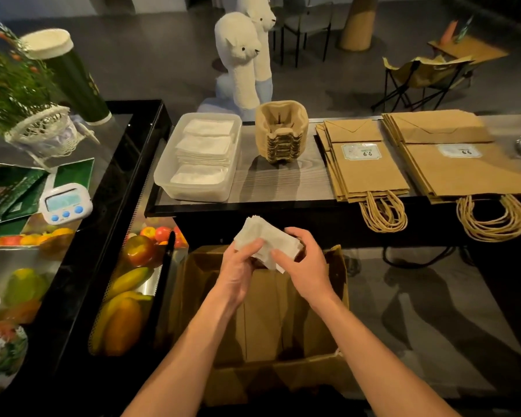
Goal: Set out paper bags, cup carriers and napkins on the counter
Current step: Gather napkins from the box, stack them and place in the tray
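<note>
Hands [238,263], two; bag stacks [367,164], two.

Matt brown paper bags [369,167], moulded pulp carriers [282,132], soft white napkins [266,240], a translucent plastic tub [166,176].

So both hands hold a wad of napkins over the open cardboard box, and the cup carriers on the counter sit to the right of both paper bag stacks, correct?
Not quite. The head view shows the cup carriers left of both paper bag stacks, beside the napkin tub. The rest holds: the left hand and right hand hold napkins over the cardboard box.
</note>
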